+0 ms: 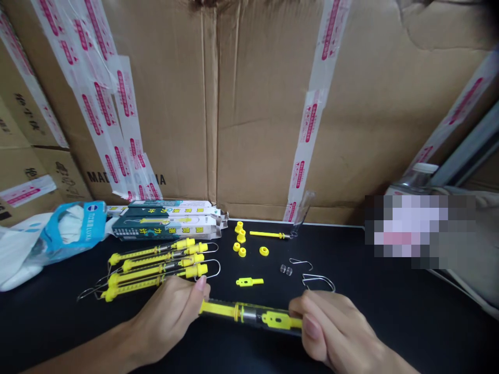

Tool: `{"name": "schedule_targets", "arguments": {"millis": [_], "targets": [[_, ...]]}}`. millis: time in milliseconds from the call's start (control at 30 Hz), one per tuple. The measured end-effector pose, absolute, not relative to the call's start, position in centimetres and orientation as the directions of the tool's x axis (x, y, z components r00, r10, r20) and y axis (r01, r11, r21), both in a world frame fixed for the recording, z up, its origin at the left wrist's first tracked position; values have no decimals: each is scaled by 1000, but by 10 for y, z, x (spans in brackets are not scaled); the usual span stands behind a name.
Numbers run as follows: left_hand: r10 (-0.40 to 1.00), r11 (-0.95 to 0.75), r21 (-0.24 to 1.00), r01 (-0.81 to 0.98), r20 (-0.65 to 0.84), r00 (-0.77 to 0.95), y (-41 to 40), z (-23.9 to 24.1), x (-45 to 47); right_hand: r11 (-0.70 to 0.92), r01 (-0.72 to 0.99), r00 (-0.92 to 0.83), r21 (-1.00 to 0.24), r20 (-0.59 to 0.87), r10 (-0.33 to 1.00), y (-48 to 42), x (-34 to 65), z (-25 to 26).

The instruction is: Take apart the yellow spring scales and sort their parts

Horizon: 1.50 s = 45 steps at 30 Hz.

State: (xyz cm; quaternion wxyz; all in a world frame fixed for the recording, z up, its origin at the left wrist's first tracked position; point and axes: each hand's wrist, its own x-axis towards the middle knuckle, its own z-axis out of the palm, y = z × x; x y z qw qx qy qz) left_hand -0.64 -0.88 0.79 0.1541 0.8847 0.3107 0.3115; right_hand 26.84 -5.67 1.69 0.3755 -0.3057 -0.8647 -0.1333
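A clear tube with yellow inner parts, a spring scale (249, 314), lies across the black table (382, 311) near the front edge. My left hand (171, 317) is closed on its left end. My right hand (331, 332) is closed on its right end. Just left of my left hand lie several finished yellow spring scales (156, 267) with wire hooks. Beyond the tube sit small yellow caps (240, 244), a yellow ring (264, 251), a yellow flat piece (249, 282), a yellow rod (268, 235), small springs (286, 269) and wire hooks (317, 280).
Printed product boxes (167, 221) lie at the back left, next to a blue and white plastic bag (58, 234). Taped cardboard cartons (249, 104) wall off the back. A blurred patch covers something at the right.
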Motion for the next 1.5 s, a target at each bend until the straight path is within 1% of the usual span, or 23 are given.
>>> {"name": "schedule_targets", "arguments": {"millis": [67,133,200,300,367,400,467,500,533,567,633,700,767,800,867,967,1000,1033,1067,1167,1233,1333,1500], "targets": [[664,-742,493,454,446,600,-9,7,-6,780,624,-548,37,732,404,-55,272,18],[684,-722,518,458,438,583,-8,5,-6,758,653,-522,-2,724,451,-54,274,16],[730,-675,567,472,421,538,-6,3,-6,747,659,-477,-89,718,506,-53,275,12],[796,-599,630,495,401,453,-2,1,-6,748,618,-360,-240,759,542,-50,272,8],[805,-590,634,501,408,431,0,0,-6,726,534,-207,-434,765,610,-49,268,6],[805,-590,633,501,412,427,0,0,-7,690,449,-134,-567,721,680,-48,265,6],[800,-597,631,494,420,429,0,0,-7,536,228,-91,-813,530,843,-48,260,6],[793,-605,629,488,422,439,0,1,-7,426,136,-115,-894,413,903,-48,257,6],[785,-613,627,480,421,454,-2,1,-8,329,77,-160,-941,314,936,-48,254,7],[772,-627,620,471,417,480,-3,1,-8,270,52,-212,-962,253,944,-49,250,7],[722,-675,585,450,397,567,-6,2,-10,245,40,-268,-969,226,937,-51,243,9],[647,-736,529,421,369,667,-7,2,-11,233,2,-271,-972,224,936,-53,238,11],[601,-769,491,409,338,724,-8,2,-13,180,-84,-212,-980,194,958,-55,237,13],[609,-761,494,421,321,725,-8,2,-13,168,-136,-161,-976,190,969,-54,238,14],[670,-705,530,471,280,687,-8,3,-14,238,-220,-54,-946,256,965,-51,246,17],[754,-611,600,516,242,611,-7,5,-12,458,-247,151,-854,433,889,-36,269,21],[768,-592,618,517,239,594,-6,6,-12,523,-193,248,-830,474,845,-28,280,23],[778,-577,636,513,235,583,-5,6,-11,569,-69,347,-820,515,784,-21,291,23],[787,-558,656,508,225,574,-5,6,-11,578,101,418,-810,561,714,-13,303,24],[827,-484,718,499,191,528,-3,5,-10,528,281,481,-801,594,645,10,338,17],[855,-440,751,493,182,486,-2,4,-9,447,393,468,-803,594,655,22,357,8],[874,-401,783,476,171,455,-1,3,-8,325,516,399,-792,558,727,36,374,-11],[869,-408,791,455,183,460,0,5,-8,246,613,301,-751,510,806,53,383,-35]]}}
